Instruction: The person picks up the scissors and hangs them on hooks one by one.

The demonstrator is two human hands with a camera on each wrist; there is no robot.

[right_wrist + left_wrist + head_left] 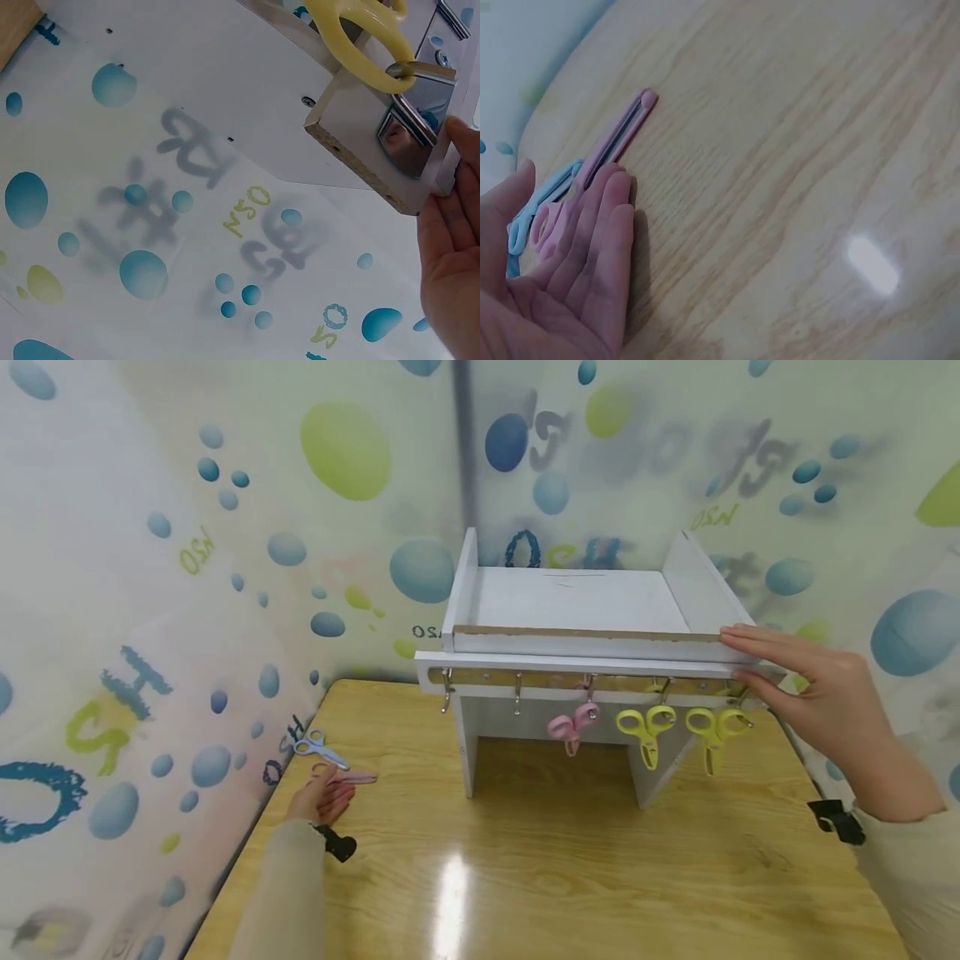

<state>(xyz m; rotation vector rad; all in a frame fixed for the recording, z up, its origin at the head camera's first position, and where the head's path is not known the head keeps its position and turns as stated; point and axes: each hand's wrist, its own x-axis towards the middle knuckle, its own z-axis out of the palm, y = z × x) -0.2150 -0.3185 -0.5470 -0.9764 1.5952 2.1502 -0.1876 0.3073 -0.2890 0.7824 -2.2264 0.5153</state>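
Observation:
Pink scissors lie on the table at the left, next to blue scissors. My left hand is at the pink scissors' handles; in the left wrist view its fingers are nearly straight beside them and the thumb stands apart. At the right end of a white shelf, my right hand holds the board, fingers over the top edge and thumb on the front. From the shelf's hook rail hang pink scissors and two yellow scissors, the outer yellow pair nearest that hand.
The two left metal hooks on the rail carry nothing. The shelf stands on side panels on the wooden table. Patterned walls close off the left and the back.

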